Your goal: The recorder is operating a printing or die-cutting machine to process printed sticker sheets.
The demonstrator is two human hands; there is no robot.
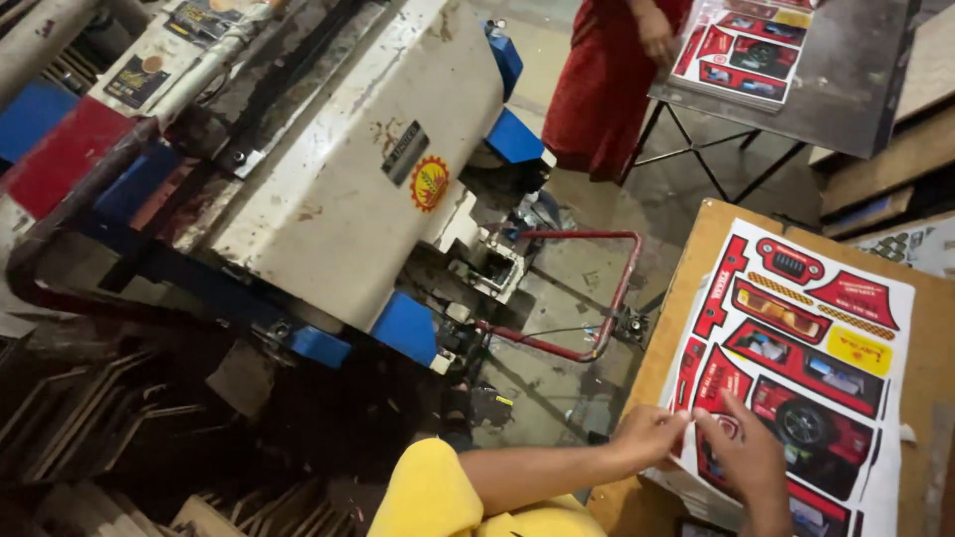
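Observation:
A stack of printed white sheets with red die-cut car-box shapes lies on a brown board table at the lower right. My left hand pinches the near-left corner of the top sheet, fingers closed on its edge. My right hand rests flat on the same sheet just to the right, fingers pressing on the paper. A yellow sleeve covers my left arm.
A large white and blue machine fills the left, with a red foot-pedal frame on the floor. Another person in red stands at the back by a dark metal table holding similar printed sheets. Wood scraps lie lower left.

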